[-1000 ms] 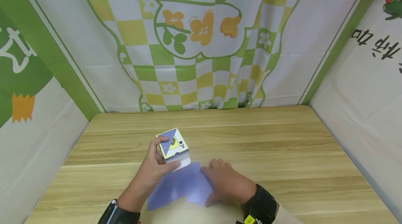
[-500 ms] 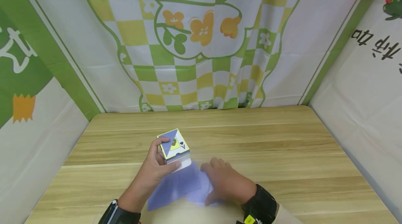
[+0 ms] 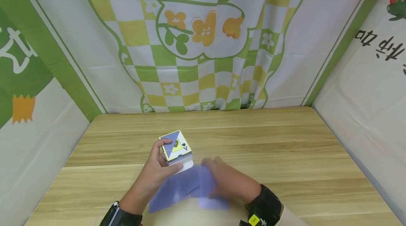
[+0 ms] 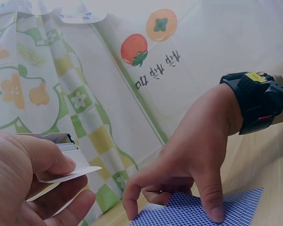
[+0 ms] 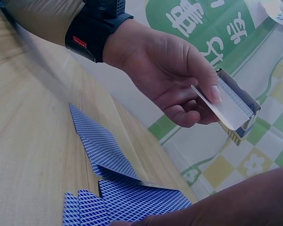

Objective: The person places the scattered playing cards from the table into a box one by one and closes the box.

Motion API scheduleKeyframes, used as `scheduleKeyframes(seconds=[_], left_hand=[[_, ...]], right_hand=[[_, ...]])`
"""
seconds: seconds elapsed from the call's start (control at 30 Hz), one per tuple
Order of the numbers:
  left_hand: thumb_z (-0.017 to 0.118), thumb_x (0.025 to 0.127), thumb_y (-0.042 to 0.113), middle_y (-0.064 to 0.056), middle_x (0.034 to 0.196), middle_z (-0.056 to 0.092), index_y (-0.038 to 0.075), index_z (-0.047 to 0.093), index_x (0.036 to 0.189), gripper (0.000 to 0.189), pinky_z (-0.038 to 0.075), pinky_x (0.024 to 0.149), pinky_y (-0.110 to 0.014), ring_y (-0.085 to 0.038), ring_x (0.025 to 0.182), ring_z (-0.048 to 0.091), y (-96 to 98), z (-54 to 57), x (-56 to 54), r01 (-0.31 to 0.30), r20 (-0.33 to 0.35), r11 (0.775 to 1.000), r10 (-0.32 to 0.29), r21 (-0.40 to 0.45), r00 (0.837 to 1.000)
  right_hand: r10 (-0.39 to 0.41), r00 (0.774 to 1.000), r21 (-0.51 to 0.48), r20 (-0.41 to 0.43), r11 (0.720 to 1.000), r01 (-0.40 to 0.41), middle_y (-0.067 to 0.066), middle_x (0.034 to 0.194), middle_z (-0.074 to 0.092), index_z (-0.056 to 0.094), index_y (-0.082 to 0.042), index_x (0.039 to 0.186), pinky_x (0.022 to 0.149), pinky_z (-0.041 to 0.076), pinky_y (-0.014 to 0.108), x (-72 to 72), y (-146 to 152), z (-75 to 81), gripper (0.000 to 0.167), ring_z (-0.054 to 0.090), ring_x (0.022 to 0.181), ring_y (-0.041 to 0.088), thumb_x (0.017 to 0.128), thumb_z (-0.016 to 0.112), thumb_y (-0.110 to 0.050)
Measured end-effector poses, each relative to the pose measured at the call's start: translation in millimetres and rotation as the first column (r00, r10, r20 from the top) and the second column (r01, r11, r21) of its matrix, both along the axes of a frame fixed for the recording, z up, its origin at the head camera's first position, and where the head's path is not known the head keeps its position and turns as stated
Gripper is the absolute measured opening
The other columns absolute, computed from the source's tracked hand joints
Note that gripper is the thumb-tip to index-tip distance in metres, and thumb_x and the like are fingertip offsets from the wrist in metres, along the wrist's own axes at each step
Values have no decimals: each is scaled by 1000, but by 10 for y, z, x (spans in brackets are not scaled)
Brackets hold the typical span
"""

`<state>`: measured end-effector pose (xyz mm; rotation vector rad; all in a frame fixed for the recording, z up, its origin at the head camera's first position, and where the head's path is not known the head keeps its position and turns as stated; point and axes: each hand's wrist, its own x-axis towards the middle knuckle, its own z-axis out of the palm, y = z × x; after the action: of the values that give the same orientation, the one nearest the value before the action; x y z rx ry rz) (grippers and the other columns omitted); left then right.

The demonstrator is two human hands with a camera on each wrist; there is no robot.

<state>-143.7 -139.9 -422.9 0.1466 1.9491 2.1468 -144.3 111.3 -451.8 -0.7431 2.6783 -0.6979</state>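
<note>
My left hand grips a playing card box above the table, fingers on one side and thumb by its white flap. The flap hangs open, and card edges show inside the box in the right wrist view. Blue-backed playing cards lie overlapping in a fan, face down, below the box. At the fan's right end my right hand pinches cards between thumb and fingers, as the left wrist view shows. Its fingertips are blurred in the head view.
The wooden table runs back to a patterned curtain, with white printed cloth on the right side. Black straps with devices sit on both wrists.
The cards at my right hand have spread apart, and a lower one now sticks out to the right. My right hand has shifted slightly. The left hand and box stay almost still.
</note>
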Motion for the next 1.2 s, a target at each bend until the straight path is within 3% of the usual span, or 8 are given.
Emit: scheduleKeyframes(seconds=[0.23, 0.47, 0.67, 0.87, 1.0, 1.2], left_hand=[[69, 85, -10, -23, 118, 54, 18, 20, 143, 81, 57, 83, -29, -23, 100, 69, -5, 6, 3, 11, 1, 1000, -11, -6, 1000], [68, 84, -11, -22, 117, 55, 18, 20, 142, 81, 57, 82, -29, -21, 97, 69, 9, -4, 0, 6, 3, 1000, -6, -3, 1000], [67, 83, -13, -22, 117, 55, 18, 21, 141, 80, 57, 82, -29, -21, 98, 69, 23, 5, 9, -2, -2, 1000, 2, 4, 1000], [67, 84, -13, -22, 117, 55, 14, 20, 142, 80, 57, 82, -28, -20, 98, 69, 26, 10, 11, 6, -10, 1000, -6, 19, 1000], [67, 84, -13, -23, 117, 55, 13, 19, 143, 81, 57, 82, -28, -20, 98, 69, 25, 5, 9, 12, -10, 1000, -12, 20, 1000], [68, 84, -11, -24, 119, 54, 18, 21, 143, 81, 57, 83, -29, -24, 100, 69, 24, 0, 2, 9, 10, 1000, -9, -6, 1000]], right_hand=[[11, 1000, -115, 8, 993, -10, 6, 116, 45, 44, -13, 133, 74, 52, 24, -17, 27, 48, 67, 56, 89, 13, 77, 80, -4], [-87, 988, -198, 125, 974, 111, 4, 110, 55, 42, -15, 124, 70, 51, 26, -74, 41, 65, 51, 58, 89, 14, 84, 72, -2], [-110, 992, -213, 68, 969, 122, 3, 87, 59, 41, -17, 124, 58, 48, 28, -105, 83, 131, 48, 56, 71, 14, 87, 70, -4], [-144, 989, -184, 19, 972, 145, 7, 100, 68, 45, -15, 138, 66, 53, 32, -139, 114, 182, 52, 63, 83, 16, 92, 71, -13], [-150, 989, -181, 5, 972, 149, 3, 106, 69, 56, -13, 130, 68, 53, 31, -151, 140, 204, 39, 64, 87, 13, 94, 70, -15], [-160, 987, -220, 4, 963, 157, -4, 90, 66, 62, -13, 114, 58, 49, 27, -145, 160, 252, 20, 58, 71, 9, 95, 67, -14]])
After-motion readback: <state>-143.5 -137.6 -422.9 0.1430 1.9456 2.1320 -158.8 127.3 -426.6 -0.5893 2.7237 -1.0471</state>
